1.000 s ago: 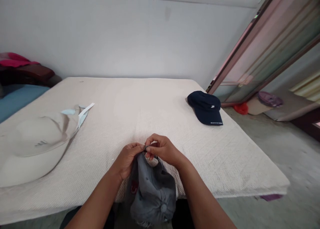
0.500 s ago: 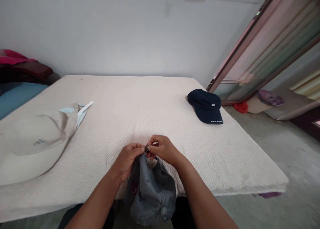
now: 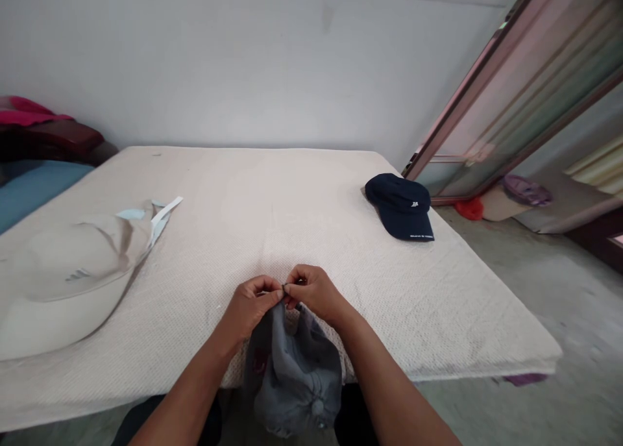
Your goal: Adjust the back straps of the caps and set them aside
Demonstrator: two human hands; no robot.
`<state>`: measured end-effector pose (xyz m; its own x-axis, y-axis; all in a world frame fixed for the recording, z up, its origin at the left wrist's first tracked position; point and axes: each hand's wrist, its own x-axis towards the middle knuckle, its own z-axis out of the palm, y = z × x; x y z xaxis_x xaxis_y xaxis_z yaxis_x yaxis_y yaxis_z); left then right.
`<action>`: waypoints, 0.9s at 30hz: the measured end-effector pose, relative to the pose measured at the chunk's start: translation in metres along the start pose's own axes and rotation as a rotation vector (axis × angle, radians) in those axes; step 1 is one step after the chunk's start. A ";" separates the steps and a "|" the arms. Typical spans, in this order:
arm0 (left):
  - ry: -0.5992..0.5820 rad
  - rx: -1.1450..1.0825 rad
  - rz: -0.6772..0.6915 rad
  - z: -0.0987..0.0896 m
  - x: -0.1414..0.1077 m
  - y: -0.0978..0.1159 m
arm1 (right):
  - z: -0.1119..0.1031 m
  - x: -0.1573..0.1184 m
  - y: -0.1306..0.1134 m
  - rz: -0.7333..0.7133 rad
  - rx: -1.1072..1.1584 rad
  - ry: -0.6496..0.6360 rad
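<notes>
A grey baseball cap (image 3: 299, 381) hangs at the near edge of the table, its button and crown turned down toward me. My left hand (image 3: 254, 305) pinches the cap's back strap between thumb and forefinger. Right beside it, my right hand (image 3: 314, 291) also pinches the strap, and the fingertips of both hands meet there. The fingers cover the fastening, so its state is hidden. A dark pink patch (image 3: 260, 360) shows on the cap's left side.
On the left of the pale cloth-covered table (image 3: 228, 199) lies a beige cap (image 3: 63, 264) with a white strip (image 3: 167, 210). A navy cap (image 3: 400, 202) sits at the right. Behind stands a white wall (image 3: 233, 69); a glass door (image 3: 487, 121) is at the right.
Both hands stay at the strap, with their fingertips now closer together and less of the strap showing. The grey cap has shifted very slightly.
</notes>
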<state>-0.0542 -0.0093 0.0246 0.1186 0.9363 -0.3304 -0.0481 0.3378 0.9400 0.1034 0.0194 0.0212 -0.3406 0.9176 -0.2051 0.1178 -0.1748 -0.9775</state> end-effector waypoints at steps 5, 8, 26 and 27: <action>0.011 -0.080 -0.032 0.002 -0.001 0.002 | 0.000 0.001 -0.001 0.014 0.097 -0.011; 0.023 -0.106 -0.042 0.004 -0.001 0.001 | -0.001 0.001 0.000 0.027 0.153 -0.040; 0.136 0.079 0.088 0.008 0.002 -0.011 | -0.002 0.001 0.006 0.070 0.159 -0.016; 0.144 0.086 0.095 0.008 0.002 -0.011 | -0.002 0.001 0.006 0.067 0.168 -0.017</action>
<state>-0.0456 -0.0121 0.0140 -0.0263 0.9697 -0.2428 0.0331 0.2436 0.9693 0.1054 0.0196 0.0158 -0.3529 0.8960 -0.2697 -0.0160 -0.2940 -0.9557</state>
